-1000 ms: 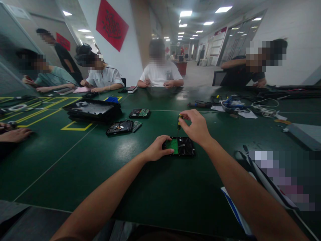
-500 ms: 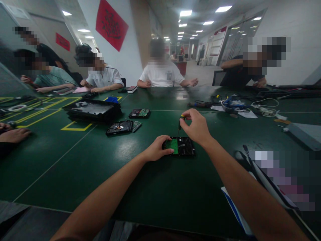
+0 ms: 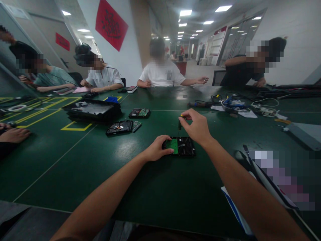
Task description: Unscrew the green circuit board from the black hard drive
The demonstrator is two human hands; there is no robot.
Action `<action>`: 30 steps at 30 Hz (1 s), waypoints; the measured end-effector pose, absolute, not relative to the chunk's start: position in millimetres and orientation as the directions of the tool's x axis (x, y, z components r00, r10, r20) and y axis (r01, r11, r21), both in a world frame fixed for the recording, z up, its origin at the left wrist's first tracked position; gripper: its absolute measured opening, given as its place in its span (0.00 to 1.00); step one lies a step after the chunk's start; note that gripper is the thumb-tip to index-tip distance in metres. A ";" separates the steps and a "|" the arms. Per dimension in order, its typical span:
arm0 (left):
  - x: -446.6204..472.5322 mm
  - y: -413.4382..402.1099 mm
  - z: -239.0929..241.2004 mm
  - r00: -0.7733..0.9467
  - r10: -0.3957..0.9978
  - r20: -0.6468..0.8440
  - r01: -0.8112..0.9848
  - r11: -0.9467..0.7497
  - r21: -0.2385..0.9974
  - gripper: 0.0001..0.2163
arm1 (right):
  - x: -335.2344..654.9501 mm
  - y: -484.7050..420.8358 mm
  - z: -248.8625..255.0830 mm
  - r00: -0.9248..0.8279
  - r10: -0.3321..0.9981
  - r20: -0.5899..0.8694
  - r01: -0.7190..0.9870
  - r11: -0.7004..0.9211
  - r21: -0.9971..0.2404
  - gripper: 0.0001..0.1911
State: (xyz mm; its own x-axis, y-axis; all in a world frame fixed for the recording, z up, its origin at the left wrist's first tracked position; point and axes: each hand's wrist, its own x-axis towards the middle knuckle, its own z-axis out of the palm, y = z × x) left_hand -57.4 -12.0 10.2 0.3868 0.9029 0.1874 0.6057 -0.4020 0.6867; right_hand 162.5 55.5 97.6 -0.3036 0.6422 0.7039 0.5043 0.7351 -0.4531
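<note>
The right grip (image 3: 197,126) pinches a nearly upright screwdriver (image 3: 179,126), shaft pointing down at the drive (image 3: 186,148) below, whose left end the left grip (image 3: 158,149) holds on the table (image 3: 120,180), a second drive (image 3: 119,128) lying beyond and left of that grip.

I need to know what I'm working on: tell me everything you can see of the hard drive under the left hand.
The hard drive is a flat, rectangular, metallic-looking black block lying on the table. A green circuit board covers part of its left half; the right half is black with small pale spots. The left hand steadies its left end. A screwdriver in the right hand points down at it; tip contact is unclear.
</note>
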 end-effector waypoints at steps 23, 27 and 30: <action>-57.9 -12.1 9.8 0.389 0.902 0.185 0.608 -0.403 0.684 0.28 | 161.0 55.5 95.1 -0.311 0.632 0.709 0.533 0.734 -0.421 0.05; -57.7 -11.3 8.0 0.384 0.903 0.193 0.606 -0.404 0.685 0.28 | 160.9 57.8 91.6 -0.331 0.646 0.687 0.515 0.734 -0.443 0.04; -57.3 -11.1 7.6 0.383 0.903 0.195 0.604 -0.405 0.687 0.28 | 160.2 58.1 90.8 -0.340 0.619 0.708 0.504 0.755 -0.419 0.10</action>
